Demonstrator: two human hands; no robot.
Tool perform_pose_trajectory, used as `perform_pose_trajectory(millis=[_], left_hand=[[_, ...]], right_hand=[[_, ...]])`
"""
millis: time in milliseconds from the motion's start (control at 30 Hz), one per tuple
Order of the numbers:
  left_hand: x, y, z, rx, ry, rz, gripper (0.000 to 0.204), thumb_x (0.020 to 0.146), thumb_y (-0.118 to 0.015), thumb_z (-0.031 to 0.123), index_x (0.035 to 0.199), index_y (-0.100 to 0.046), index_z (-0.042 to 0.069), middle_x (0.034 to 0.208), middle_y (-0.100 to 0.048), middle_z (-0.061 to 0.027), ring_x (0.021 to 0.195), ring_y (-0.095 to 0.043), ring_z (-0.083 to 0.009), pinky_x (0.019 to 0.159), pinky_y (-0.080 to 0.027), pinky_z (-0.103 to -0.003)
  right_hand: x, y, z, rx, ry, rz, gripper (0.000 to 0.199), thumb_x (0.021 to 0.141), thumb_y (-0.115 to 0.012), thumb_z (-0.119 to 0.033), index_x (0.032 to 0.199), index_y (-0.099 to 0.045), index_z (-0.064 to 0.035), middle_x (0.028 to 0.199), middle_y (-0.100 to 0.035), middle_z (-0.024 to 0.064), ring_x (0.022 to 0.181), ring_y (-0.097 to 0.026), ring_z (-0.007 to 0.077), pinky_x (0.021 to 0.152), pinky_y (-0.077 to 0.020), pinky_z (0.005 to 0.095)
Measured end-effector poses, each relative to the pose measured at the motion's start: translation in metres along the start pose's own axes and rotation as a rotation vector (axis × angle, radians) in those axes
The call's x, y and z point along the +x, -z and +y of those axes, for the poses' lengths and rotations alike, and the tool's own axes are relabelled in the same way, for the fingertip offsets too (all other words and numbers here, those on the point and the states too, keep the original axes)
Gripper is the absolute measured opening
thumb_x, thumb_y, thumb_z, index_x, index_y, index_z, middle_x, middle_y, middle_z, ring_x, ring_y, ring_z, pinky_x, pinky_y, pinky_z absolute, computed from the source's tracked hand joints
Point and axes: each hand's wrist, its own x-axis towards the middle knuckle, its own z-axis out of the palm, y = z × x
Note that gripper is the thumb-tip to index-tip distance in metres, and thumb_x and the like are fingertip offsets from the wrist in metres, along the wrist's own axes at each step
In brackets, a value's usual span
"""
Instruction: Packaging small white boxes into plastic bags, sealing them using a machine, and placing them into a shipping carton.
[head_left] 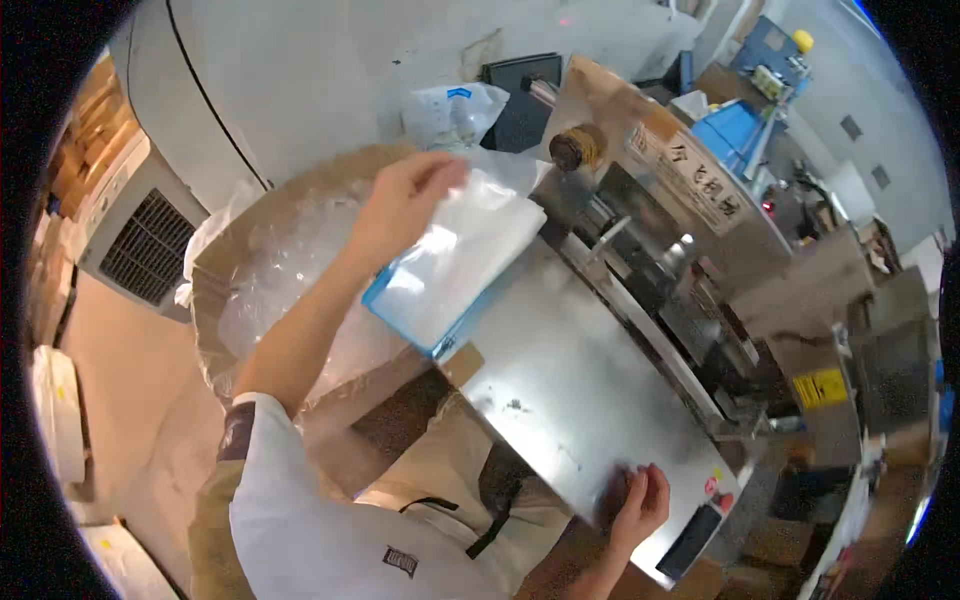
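A stack of clear plastic sheets or bags [450,270] with blue edges lies at the left end of a metal work table [560,370]. My left hand [408,197] is over the far left part of this stack, its fingers bent together. Blur at the fingertips hides what they hold, if anything. Near the front right corner of the table, my right hand [642,507] hovers with loosely curled fingers and nothing visible in them. A dark smear, perhaps its reflection, shows on the metal beside it.
Left of the table stands a big open carton [215,325] full of clear plastic [285,255]. A machine with a metal bar [650,345] runs along the table's back. A black oblong thing [690,540] lies at the right corner. Farther left is a grey vented unit [150,240].
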Motion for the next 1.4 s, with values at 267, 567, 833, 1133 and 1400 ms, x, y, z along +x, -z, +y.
perform_pose_trajectory(millis=[267, 567, 833, 1133, 1400], left_hand=[[-0.153, 0.013, 0.117, -0.181, -0.292, -0.543, 0.020, 0.093, -0.058, 0.017, 0.107, -0.067, 0.007, 0.093, -0.069, -0.0151, 0.074, -0.066, -0.0299, 0.069, -0.052, -0.037], [-0.252, -0.001, 0.145, -0.460, -0.264, -0.961, 0.017, 0.092, -0.063, 0.015, 0.101, -0.067, 0.002, 0.087, -0.070, -0.0128, 0.076, -0.069, -0.0246, 0.068, -0.053, -0.034], [-0.270, -0.042, 0.111, -0.633, 0.744, -0.956, 0.022, 0.091, -0.067, 0.014, 0.105, -0.060, -0.002, 0.082, -0.070, -0.0076, 0.073, -0.065, -0.0140, 0.066, -0.053, -0.027], [-0.224, -0.054, 0.154, -0.262, -0.307, -1.084, 0.043, 0.085, -0.070, 0.022, 0.125, -0.060, 0.010, 0.093, -0.068, -0.0153, 0.075, -0.066, -0.0260, 0.066, -0.052, -0.037], [-0.206, -0.092, 0.117, 0.108, -0.564, -1.454, 0.031, 0.088, -0.066, 0.030, 0.111, -0.068, 0.009, 0.095, -0.069, -0.0137, 0.078, -0.065, -0.0331, 0.070, -0.051, -0.043]], right_hand=[[-0.085, 0.000, -0.187, -0.220, 0.722, 0.051, 0.071, 0.070, -0.083, -0.017, 0.132, -0.051, -0.0045, 0.132, -0.052, 0.0206, 0.119, -0.052, 0.0373, 0.100, -0.0419, 0.0445], [-0.116, 0.059, -0.152, -0.313, 0.304, -0.480, 0.007, 0.082, -0.071, -0.005, 0.084, -0.068, 0.0011, 0.089, -0.067, 0.0098, 0.072, -0.064, 0.0152, 0.062, -0.0494, 0.0260], [-0.102, 0.041, -0.140, -0.213, 0.798, -0.155, 0.010, 0.075, -0.075, -0.002, 0.081, -0.067, -0.0014, 0.091, -0.068, 0.0115, 0.084, -0.065, 0.0275, 0.070, -0.0524, 0.0348], [-0.081, 0.030, -0.117, -0.310, 0.700, -0.506, 0.014, 0.073, -0.074, -0.005, 0.082, -0.063, -0.0020, 0.082, -0.064, 0.0131, 0.086, -0.062, 0.0337, 0.078, -0.0507, 0.0418], [-0.072, 0.043, -0.114, -0.325, 0.622, -0.536, 0.011, 0.079, -0.072, -0.008, 0.082, -0.063, -0.0022, 0.083, -0.064, 0.0127, 0.088, -0.062, 0.0325, 0.078, -0.0500, 0.0405]])
